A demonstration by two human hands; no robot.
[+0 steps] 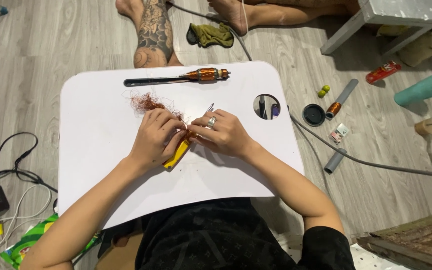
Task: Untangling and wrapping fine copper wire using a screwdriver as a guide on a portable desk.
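Hands at mid-bench: left hand curled closed around a yellow-handled tool, right hand pinching fine copper wire at the tool's far end, fingers pressed close together. A loose tangle of wire lies just beyond the left hand, apparently stripped off; a wound copper coil on a black bar waits untouched at the white bench far edge.
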